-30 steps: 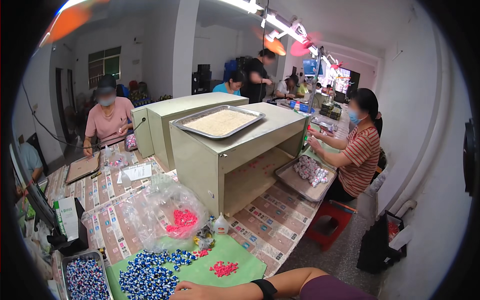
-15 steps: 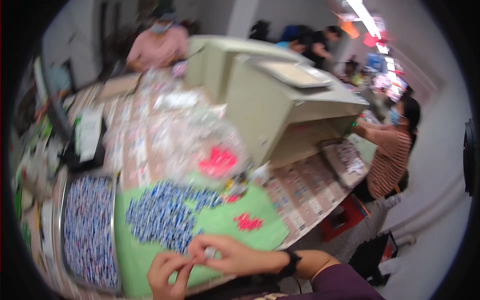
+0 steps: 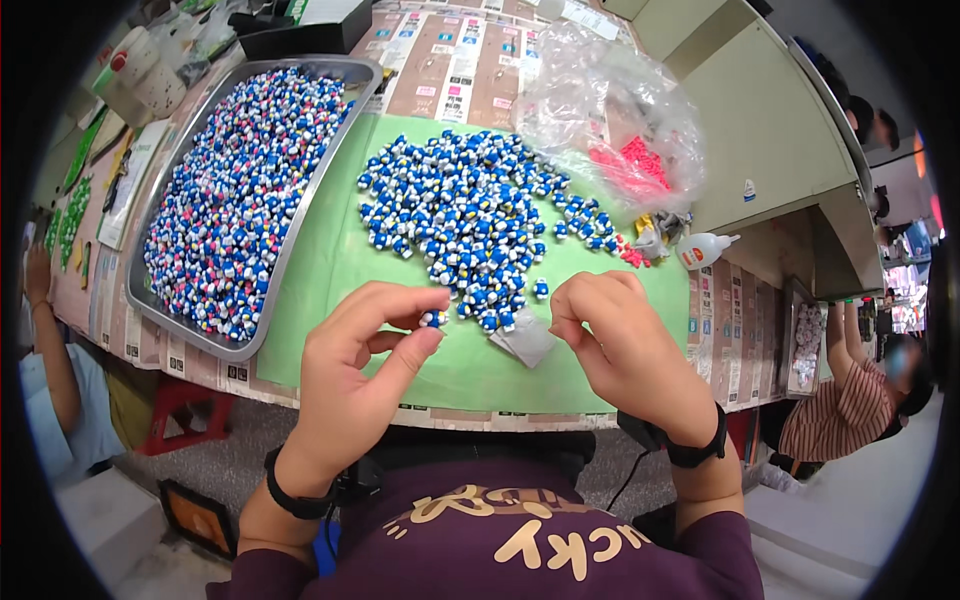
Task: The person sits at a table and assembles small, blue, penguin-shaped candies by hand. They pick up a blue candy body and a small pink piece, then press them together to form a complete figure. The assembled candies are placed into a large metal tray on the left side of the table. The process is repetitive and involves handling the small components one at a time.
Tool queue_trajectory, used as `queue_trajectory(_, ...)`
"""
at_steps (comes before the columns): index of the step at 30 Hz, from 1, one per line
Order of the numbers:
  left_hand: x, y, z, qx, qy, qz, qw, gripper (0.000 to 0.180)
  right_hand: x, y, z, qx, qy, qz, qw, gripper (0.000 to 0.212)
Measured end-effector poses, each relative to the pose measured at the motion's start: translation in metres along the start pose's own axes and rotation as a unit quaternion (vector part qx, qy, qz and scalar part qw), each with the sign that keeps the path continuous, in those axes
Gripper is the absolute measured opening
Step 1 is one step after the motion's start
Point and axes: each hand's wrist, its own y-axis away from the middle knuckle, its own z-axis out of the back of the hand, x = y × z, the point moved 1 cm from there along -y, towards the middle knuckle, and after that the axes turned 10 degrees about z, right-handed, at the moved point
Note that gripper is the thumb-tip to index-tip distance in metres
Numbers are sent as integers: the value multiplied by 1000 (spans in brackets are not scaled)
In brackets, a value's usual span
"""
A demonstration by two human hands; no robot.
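My left hand (image 3: 360,350) pinches a small blue-and-white figure-shaped piece (image 3: 434,318) between thumb and forefinger, just above the near side of a pile. That pile of blue-and-white pieces (image 3: 455,210) spreads across a light green mat (image 3: 480,385). To the right, my right hand (image 3: 625,335) is closed with its fingertips pressed together; what they grip, if anything, is hidden. Beside those fingertips lies a crumpled whitish scrap (image 3: 525,338). A few small pinkish-red pieces (image 3: 632,255) sit beyond my right hand, near a small white squeeze bottle (image 3: 703,250).
A metal tray (image 3: 262,345) full of similar pieces stands on the left. At the back right, a clear plastic bag (image 3: 560,90) holds bright pink pieces (image 3: 640,165) beside a beige cabinet (image 3: 775,150). Co-workers sit at the left (image 3: 70,400) and right (image 3: 850,410).
The view has turned and now looks down on the mat. My hands, fingertips together before, have moved apart, and the blue-and-white piece now shows in my left hand.
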Motion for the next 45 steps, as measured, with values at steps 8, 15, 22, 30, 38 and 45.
queue_trajectory(8, 12, -4, 0, 54, 170, 48, 983, 26, 0, -7, -5, 37, 64, 1, 997, 22)
queue_trajectory(15, 10, -5, -5, 67, 224, 102, 967, 25, 5, -9, 3, -21, -46, -32, 998, 23)
queue_trajectory(22, 3, -5, -24, 84, 252, 49, 963, 24, 39, -15, 8, -138, -232, -50, 962, 26)
queue_trajectory(30, 0, -1, -35, 59, 209, -9, 976, 23, 43, -13, 1, -163, -151, -9, 975, 25)
queue_trajectory(38, -2, 3, -38, -15, 55, -134, 989, 21, 44, -9, -4, -148, -146, -11, 978, 30)
queue_trajectory(45, -6, 1, -28, 14, -11, -182, 983, 21, 32, -8, -5, -167, -264, -50, 948, 33)
